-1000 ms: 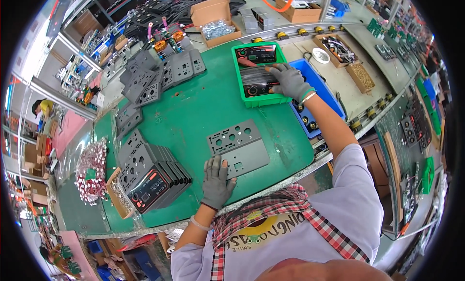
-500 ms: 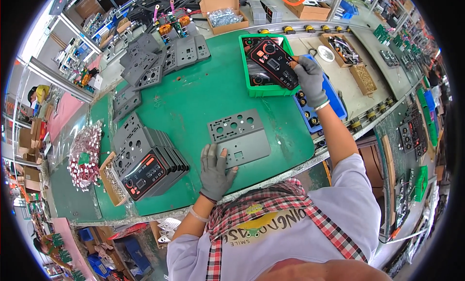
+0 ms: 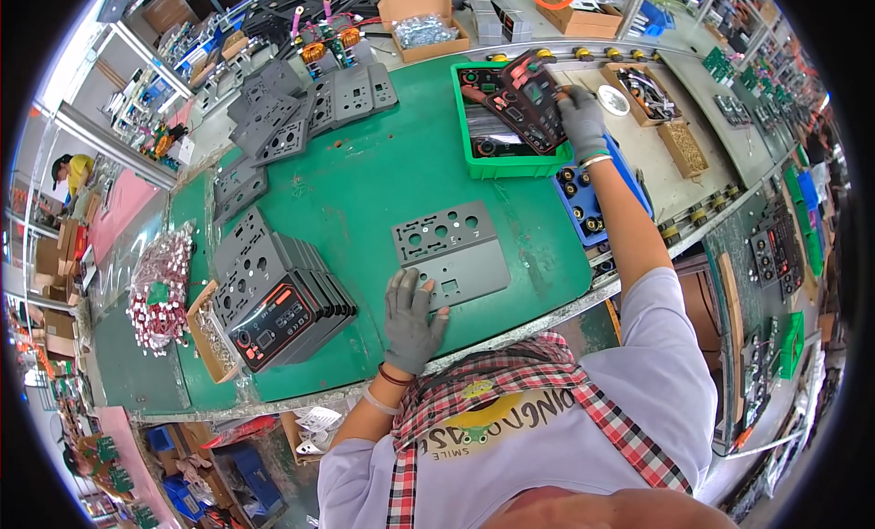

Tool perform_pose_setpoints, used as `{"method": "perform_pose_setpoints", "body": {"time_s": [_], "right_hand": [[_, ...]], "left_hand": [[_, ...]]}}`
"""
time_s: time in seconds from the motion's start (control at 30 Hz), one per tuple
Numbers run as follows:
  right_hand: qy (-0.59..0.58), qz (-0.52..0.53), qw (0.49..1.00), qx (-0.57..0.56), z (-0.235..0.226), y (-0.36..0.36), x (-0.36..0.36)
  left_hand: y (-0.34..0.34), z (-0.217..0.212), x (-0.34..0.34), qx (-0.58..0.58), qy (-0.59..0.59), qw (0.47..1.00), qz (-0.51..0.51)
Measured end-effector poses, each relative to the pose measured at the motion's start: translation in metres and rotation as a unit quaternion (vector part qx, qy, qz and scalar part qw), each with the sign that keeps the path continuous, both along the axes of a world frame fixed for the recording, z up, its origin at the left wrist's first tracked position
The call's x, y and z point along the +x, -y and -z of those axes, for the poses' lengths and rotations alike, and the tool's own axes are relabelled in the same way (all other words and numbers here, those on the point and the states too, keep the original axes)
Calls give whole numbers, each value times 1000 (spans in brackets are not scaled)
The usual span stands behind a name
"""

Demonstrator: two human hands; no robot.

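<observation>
In my gloved right hand is a black faceplate with red markings, gripped by its right edge. The faceplate is tilted and partly blurred, above a green bin where more dark faceplates lie. My gloved left hand rests with fingers apart at the lower left edge of a bent grey metal panel, which has several round holes and a square cutout. To the left stands a stack of similar grey panels, the front one carrying a black and red faceplate.
Beside the green bin sits a blue tray of round black parts. More grey panels lie at the back of the green table. At left are a narrow carton of small hardware and a bag of red-and-white connectors.
The faceplate in my right hand has tipped up and turned over the bin, uncovering more of the faceplates below. My right hand has shifted slightly; my left has barely moved.
</observation>
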State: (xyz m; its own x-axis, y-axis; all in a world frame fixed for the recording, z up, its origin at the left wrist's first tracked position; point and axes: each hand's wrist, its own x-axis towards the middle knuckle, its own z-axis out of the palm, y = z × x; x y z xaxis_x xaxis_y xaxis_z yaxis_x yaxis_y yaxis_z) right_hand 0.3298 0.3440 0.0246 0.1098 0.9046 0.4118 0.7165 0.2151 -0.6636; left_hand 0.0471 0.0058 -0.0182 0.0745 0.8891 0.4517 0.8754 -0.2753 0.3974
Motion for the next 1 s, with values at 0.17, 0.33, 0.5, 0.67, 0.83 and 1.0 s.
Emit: {"method": "perform_pose_setpoints", "body": {"time_s": [0.17,0.33,0.5,0.67,0.83,1.0], "right_hand": [[-389,-136,911,-8,-46,75,-61],[-400,-328,829,-212,-13,219,-130],[-485,-419,631,-438,3,283,-142],[-453,-466,608,-457,-4,290,-150],[-466,-435,622,-455,-5,301,-158],[-457,-461,594,-476,-5,300,-156]], "left_hand": [[4,-15,-4,30,95,995,-20],[1,-30,26,-7,235,971,37],[8,-16,36,-10,225,972,67],[4,-25,23,-232,354,900,103],[17,-37,14,-215,320,919,84],[23,-45,10,-218,384,892,98]]}}
